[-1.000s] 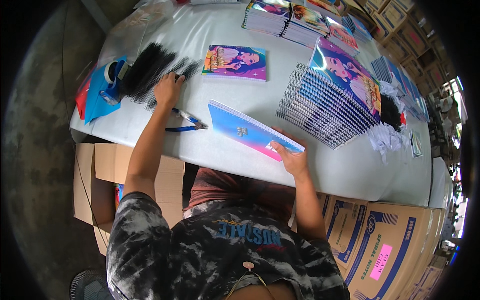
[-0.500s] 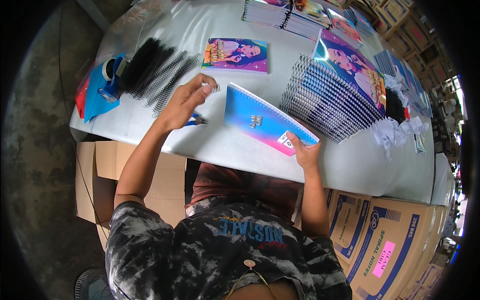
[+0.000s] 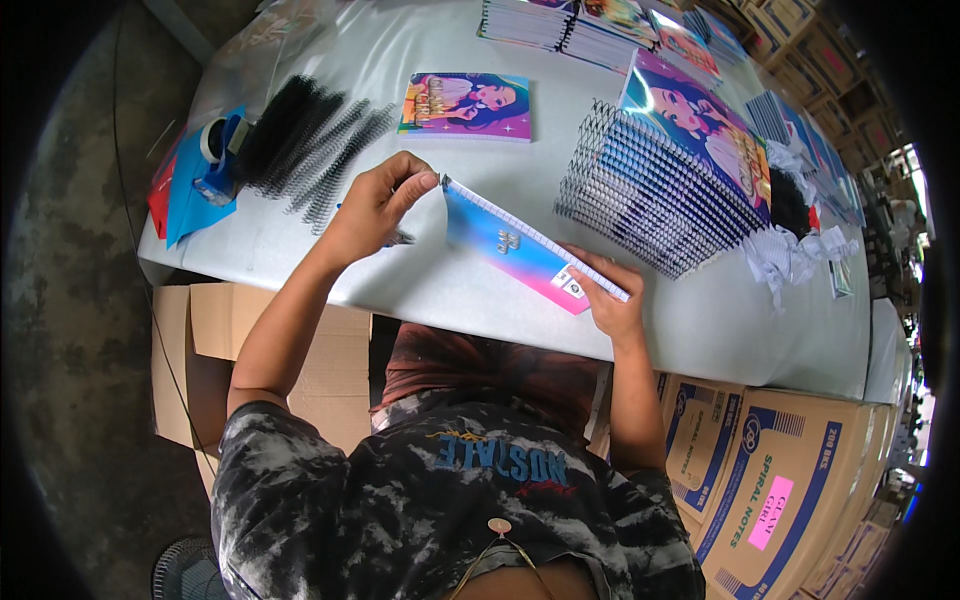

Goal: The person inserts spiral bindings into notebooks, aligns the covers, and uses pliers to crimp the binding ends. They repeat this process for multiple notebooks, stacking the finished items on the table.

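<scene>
My right hand grips the near right end of a thin notebook with a blue and pink cover. The notebook is tilted, its row of punched holes along the upper edge. At its far left corner my left hand pinches a dark wire spiral coil, whose tip meets the first holes. Most of that coil is hidden by the fingers. Partly behind my left hand lies a pair of pliers. Loose black spiral coils lie left of it.
A colourful notebook lies beyond my hands. To the right is a stack of spiral-bound notebooks, with crumpled paper beside it. A blue tape dispenser stands at the left. Cardboard boxes stand below the table's right side.
My left hand has brought the coil to the notebook's corner. The notebook has tipped so its page edge shows more, and my right fingers have shifted behind it.
</scene>
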Demonstrator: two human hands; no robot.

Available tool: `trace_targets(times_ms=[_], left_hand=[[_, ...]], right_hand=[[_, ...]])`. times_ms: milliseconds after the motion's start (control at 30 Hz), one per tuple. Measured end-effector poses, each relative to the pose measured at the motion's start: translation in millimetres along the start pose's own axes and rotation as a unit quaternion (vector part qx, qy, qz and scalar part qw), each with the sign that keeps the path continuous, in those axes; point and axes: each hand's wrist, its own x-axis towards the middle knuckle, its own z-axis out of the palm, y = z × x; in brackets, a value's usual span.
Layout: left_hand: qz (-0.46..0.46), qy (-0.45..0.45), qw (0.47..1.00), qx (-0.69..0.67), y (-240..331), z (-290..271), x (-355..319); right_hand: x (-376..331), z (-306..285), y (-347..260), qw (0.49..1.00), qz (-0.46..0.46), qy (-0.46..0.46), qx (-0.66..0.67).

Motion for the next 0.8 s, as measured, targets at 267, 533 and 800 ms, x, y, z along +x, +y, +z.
trace_targets(times_ms=[267, 533, 800], left_hand=[[-0.042, -0.147, 0.985, -0.085, 15, -19, 7], [-0.007, -0.161, 0.987, -0.030, 26, -22, 2], [0.148, -0.088, 0.946, 0.274, 46, -23, 1]], right_hand=[[-7, -4, -1, 0.996, 0.068, 0.004, 0.063], [2, -10, -3, 0.992, 0.005, -0.079, 0.096], [-15, -3, 2, 0.994, 0.084, -0.012, 0.066]])
